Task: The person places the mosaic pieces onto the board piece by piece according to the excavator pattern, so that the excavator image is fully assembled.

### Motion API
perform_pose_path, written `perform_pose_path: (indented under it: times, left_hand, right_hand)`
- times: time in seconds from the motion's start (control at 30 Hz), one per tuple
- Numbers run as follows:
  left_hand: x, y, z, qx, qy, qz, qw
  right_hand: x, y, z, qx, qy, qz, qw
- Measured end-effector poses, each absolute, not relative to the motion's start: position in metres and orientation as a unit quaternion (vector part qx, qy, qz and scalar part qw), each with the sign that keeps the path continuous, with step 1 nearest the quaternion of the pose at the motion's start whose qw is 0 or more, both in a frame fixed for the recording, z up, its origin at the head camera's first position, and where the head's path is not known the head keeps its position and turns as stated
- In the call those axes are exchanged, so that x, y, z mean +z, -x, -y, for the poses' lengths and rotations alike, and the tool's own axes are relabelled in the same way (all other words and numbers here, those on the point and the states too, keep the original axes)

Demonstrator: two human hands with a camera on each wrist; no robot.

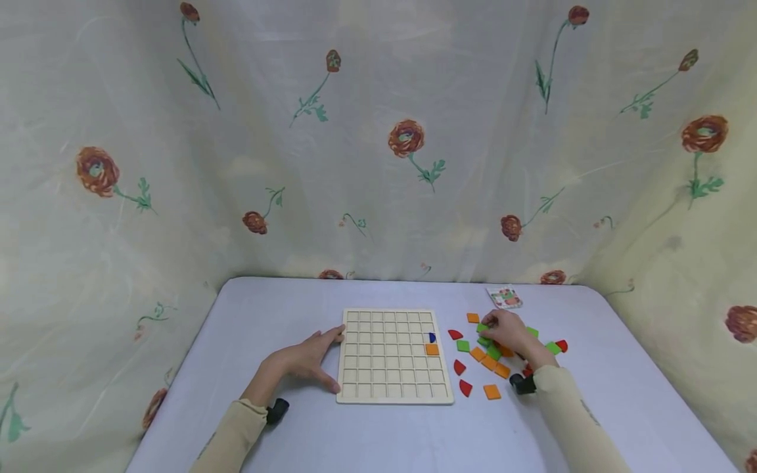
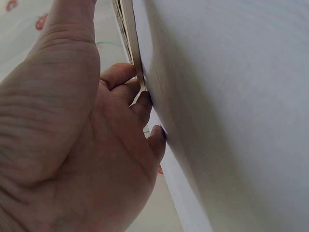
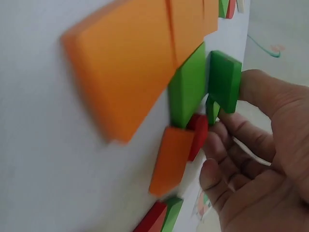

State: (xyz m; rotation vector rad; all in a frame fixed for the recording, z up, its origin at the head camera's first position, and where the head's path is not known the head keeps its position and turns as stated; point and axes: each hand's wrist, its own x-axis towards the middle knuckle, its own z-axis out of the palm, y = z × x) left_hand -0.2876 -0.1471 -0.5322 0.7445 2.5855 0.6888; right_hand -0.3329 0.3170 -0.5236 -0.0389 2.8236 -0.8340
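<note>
A cream grid board (image 1: 384,376) lies in the middle of the table. My left hand (image 1: 304,357) is at its left side, thumb and fingers spread along the edge; in the left wrist view the fingertips (image 2: 144,104) rest at the table and the board's side. Near the board's right edge sit a small blue piece (image 1: 432,337) and an orange square tile (image 1: 432,349). My right hand (image 1: 510,330) is over the scattered tiles, and its thumb and forefinger pinch a green square tile (image 3: 224,81), tilted up. Another green tile (image 3: 190,87) lies close by.
Right of the board are orange tiles (image 1: 492,392), green tiles (image 1: 463,345) and red quarter-round pieces (image 1: 465,388). A printed card (image 1: 504,297) lies at the back right. Flowered cloth (image 1: 378,217) hangs behind the table and on both sides.
</note>
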Motion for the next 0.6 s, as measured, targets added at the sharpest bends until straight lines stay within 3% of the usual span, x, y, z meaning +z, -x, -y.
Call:
perform_pose_path:
  times: [0.23,0.6]
  left_hand:
    - [-0.533,0.288,0.147,0.238,-0.254,-0.919,0.185]
    - [-0.531,0.287,0.147,0.242,-0.256,-0.918,0.184]
  right_hand:
    - [-0.524,0.336,-0.309,-0.272,0.005,-0.957,0.1]
    - [-0.52,0.324,-0.268,-0.302,0.076,-0.947,0.073]
